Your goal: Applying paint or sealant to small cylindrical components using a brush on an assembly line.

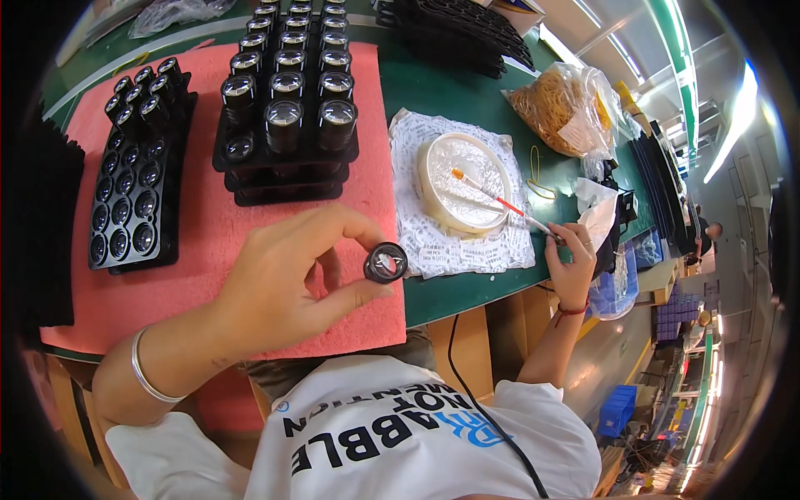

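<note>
Between the thumb and forefinger of my left hand [287,275] is a small black cylindrical part [386,262], its round glassy end turned up. My right hand [572,258] pinches the handle of a thin paintbrush [508,205], which has a red section and an orange tip. The brush tip is over a round, pale shallow dish [429,196] with a wet-looking, clear content. Beneath the dish lies a printed white sheet [425,250]. Left of it, beyond my left hand, a stacked black tray [283,187] carries several upright black cylinders with shiny lens tops [284,117].
A second black tray [125,265] with cylinders and round pockets rests at the left of the pink mat [208,75]. A plastic bag of yellow rubber bands [554,108] sits at the far right of the green table [433,305]. Black trays [458,37] are piled at the back.
</note>
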Demonstrator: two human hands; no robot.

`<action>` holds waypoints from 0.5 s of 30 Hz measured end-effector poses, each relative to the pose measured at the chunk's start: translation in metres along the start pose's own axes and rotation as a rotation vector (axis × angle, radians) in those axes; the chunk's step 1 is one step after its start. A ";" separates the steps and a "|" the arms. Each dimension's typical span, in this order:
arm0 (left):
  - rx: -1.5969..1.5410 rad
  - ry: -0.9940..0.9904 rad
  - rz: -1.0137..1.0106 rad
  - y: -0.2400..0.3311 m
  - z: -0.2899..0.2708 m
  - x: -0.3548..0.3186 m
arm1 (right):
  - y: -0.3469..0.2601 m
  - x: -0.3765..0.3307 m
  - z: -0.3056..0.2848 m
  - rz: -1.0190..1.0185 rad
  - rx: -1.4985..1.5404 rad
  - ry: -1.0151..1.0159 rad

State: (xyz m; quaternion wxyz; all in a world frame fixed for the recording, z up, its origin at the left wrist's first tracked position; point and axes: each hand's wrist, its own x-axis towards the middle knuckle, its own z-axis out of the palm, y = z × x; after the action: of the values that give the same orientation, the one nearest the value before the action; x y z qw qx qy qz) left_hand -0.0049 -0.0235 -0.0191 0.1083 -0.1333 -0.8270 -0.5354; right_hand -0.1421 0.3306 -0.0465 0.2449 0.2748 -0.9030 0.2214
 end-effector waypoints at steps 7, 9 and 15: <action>0.021 0.004 0.002 -0.001 -0.001 0.001 | -0.003 0.000 0.002 0.062 0.001 0.023; 0.031 -0.001 -0.001 0.000 -0.001 0.001 | -0.003 0.000 0.002 0.042 0.055 0.062; 0.025 0.041 0.037 0.001 0.003 0.003 | -0.018 -0.001 0.000 0.255 0.591 0.117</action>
State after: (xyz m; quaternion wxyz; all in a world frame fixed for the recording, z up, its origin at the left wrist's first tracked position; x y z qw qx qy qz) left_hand -0.0074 -0.0195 -0.0183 0.1368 -0.1360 -0.8286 -0.5255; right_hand -0.1305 0.3174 -0.0429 0.1763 0.2054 -0.8113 0.5182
